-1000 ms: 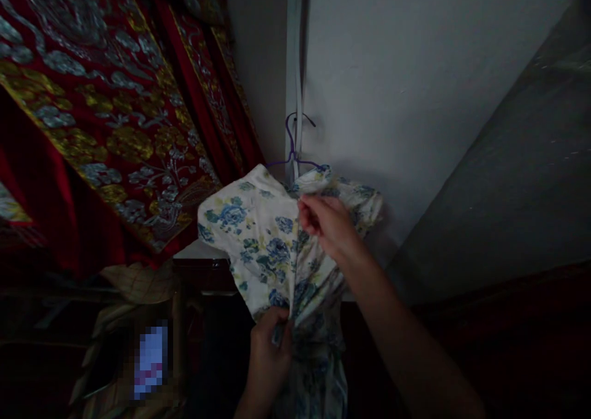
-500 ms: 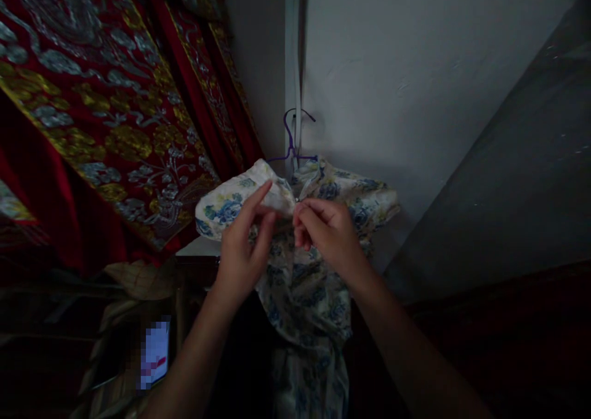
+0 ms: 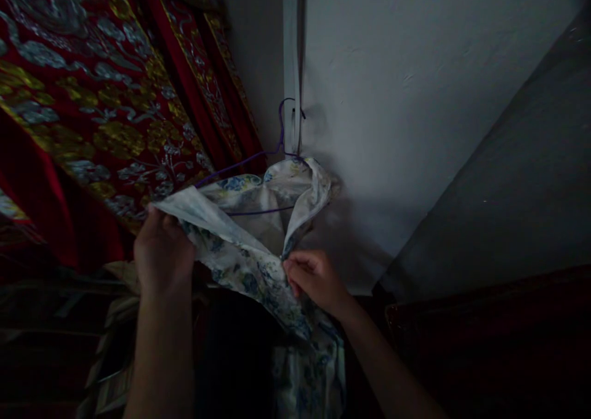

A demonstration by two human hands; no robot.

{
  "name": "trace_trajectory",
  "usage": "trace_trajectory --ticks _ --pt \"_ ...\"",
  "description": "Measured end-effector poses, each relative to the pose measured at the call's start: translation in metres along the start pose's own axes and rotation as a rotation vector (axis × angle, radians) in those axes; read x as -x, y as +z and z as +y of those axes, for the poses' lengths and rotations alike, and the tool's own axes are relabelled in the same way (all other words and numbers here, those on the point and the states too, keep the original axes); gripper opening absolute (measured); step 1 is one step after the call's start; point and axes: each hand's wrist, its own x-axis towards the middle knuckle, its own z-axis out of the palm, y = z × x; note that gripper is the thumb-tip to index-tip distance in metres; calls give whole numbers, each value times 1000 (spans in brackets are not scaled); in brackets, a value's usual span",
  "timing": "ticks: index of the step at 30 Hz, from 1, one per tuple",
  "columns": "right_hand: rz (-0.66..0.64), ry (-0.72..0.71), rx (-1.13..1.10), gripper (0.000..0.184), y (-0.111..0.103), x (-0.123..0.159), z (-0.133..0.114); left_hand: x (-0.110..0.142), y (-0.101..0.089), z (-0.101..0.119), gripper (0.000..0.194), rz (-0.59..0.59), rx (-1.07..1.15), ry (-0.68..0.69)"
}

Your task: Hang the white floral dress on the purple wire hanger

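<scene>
A white dress (image 3: 249, 277) with blue and yellow flowers hangs by a thin purple hanger (image 3: 247, 159), its neck opening spread wide so that the pale inside shows. Pulled out to the left, the edge of the opening is gripped by my left hand (image 3: 164, 253), whose fingers are partly hidden behind the cloth. My right hand (image 3: 316, 277) pinches the dress at the lower point of the opening. Whether a zip pull or only cloth is between those fingertips, I cannot make out. One hanger arm and its lower bar show around and inside the opened neck.
A red cloth (image 3: 129, 99) with gold and silver embroidery hangs at the left. The hanger's hook is at a white upright strip (image 3: 290, 56) beside a pale wall (image 3: 392, 99). Lower left, a dark slatted wooden piece (image 3: 115, 327) stands in shadow. The light is dim.
My left hand has moved left and taken hold of the dress edge, pulling the neck opening wide. My right hand has moved down, still pinching at the opening. The hanger has shifted and shows more.
</scene>
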Motion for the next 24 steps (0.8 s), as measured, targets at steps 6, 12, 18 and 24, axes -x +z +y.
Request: trace_trajectory --ticks 6,12,18,24 --pt "27 199 -227 34 43 54 27 82 20 -63 19 13 438 -818" --pt "84 342 -240 55 38 94 82 107 36 -44 38 -259 357 -828" --pt "571 107 -183 47 8 85 60 102 40 7 23 -425 339 -582" --pt "424 17 -214 53 10 77 51 135 56 44 6 -847 56 -231"
